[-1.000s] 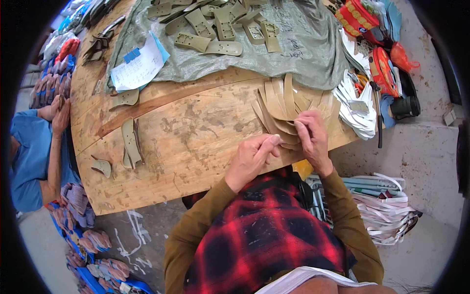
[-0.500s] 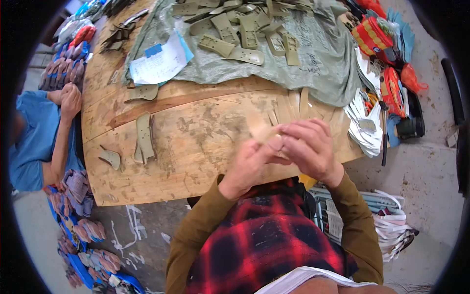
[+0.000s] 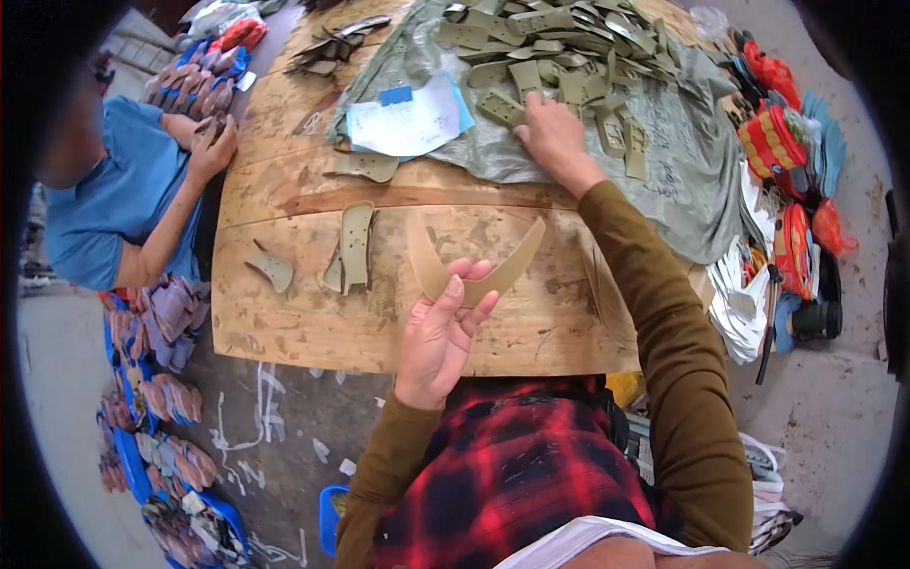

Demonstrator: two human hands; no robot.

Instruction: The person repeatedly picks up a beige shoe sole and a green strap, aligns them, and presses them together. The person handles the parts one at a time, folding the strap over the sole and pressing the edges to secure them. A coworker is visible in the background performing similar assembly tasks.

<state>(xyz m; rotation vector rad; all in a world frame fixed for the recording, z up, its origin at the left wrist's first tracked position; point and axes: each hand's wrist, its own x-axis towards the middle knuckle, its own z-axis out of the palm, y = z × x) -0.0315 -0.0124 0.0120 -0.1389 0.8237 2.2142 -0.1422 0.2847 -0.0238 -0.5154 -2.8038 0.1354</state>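
Note:
My left hand (image 3: 441, 332) pinches the middle of a thin tan curved strip (image 3: 517, 261). Its two ends spread upward in a V above the wooden table (image 3: 313, 327). My right hand (image 3: 555, 137) reaches far forward, thumb and fingers apart, at the end of an olive piece with holes (image 3: 499, 107). Whether the fingers press on that piece is hard to make out. Around it lies a heap of similar olive flat pieces (image 3: 573, 85) on a grey-green plastic sheet (image 3: 483, 161). More tan strips (image 3: 607, 275) lie under my right forearm.
Several olive pieces (image 3: 355, 242) rest on the table's left half. A written paper (image 3: 403, 123) lies at the sheet's edge. At the left a person in blue (image 3: 147, 190) holds something small. Stacked soles (image 3: 175, 398) fill the lower left; white strips (image 3: 739, 308) hang at the right edge.
My right hand has left the strip and stretched forward to the olive heap. My left hand keeps the strip, moved left and spread open. The person's hands at the left have shifted.

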